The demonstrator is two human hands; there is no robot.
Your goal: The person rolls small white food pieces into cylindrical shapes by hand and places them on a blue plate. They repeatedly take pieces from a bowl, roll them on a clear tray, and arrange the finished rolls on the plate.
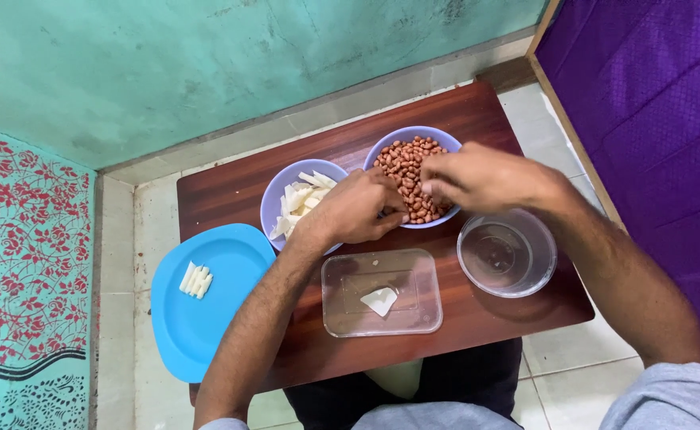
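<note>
Fingers (434,189) of both hands pinch over the peanut bowl (410,137), grip contents unclear to me. Clear tray (342,318) below fingers holds one white piece; round container (507,253) beside it empty.

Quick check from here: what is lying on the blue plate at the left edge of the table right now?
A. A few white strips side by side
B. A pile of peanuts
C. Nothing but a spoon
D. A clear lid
A: the blue plate carries only a small row of white strips near its upper left; the peanuts sit in a bowl farther right.
</note>
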